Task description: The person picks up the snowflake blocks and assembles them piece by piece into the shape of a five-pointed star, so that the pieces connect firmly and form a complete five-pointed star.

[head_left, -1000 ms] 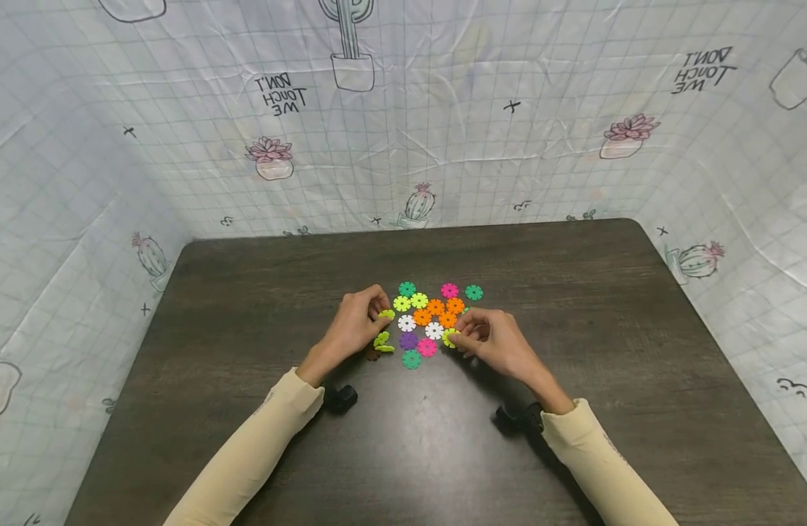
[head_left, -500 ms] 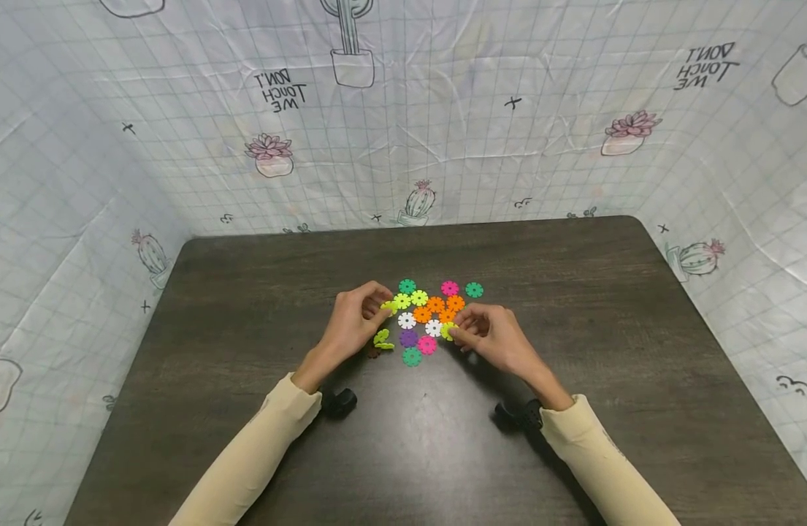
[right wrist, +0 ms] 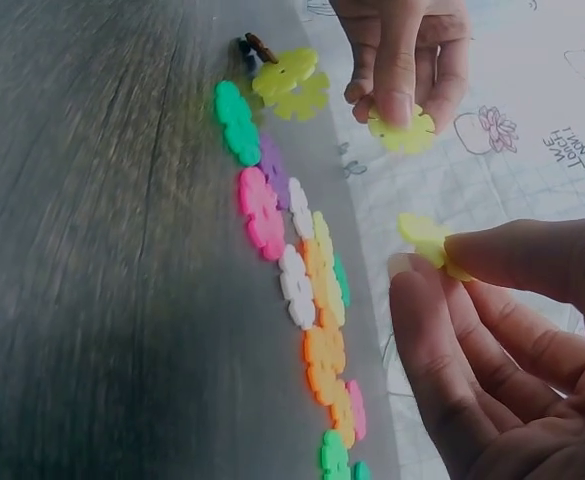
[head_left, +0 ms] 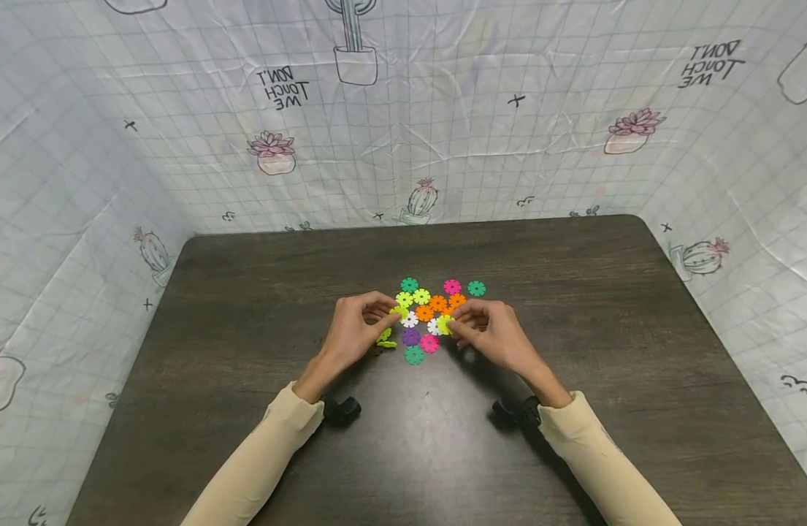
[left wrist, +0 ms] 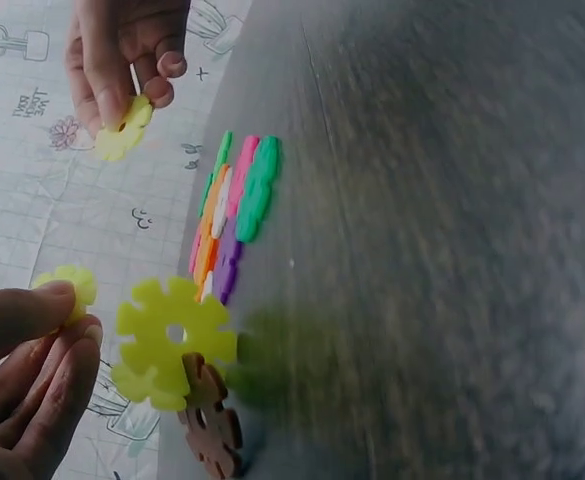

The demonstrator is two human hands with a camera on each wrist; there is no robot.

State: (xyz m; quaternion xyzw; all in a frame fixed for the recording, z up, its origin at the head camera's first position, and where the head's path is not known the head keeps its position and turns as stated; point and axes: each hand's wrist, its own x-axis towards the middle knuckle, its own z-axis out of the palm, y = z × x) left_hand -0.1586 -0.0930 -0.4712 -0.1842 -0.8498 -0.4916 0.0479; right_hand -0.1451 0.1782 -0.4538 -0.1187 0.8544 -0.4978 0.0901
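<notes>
Discs (right wrist: 409, 139) pinched, left hand (head_left: 356, 326), right hand (head_left: 496, 334)

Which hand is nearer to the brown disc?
Left. The left hand is raised close beside the brown disc; the right hand is farther right, past the purple disc.

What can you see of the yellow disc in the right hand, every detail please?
The yellow disc is thin and flat, seemingly plastic, with a notched, flower-like rim and a small hole near its middle. The right hand pinches it at the edge, hiding part of it. It is held off the tabletop; in the head view, it overlaps a white disc in the picture. Nothing else visibly touches it.
</notes>
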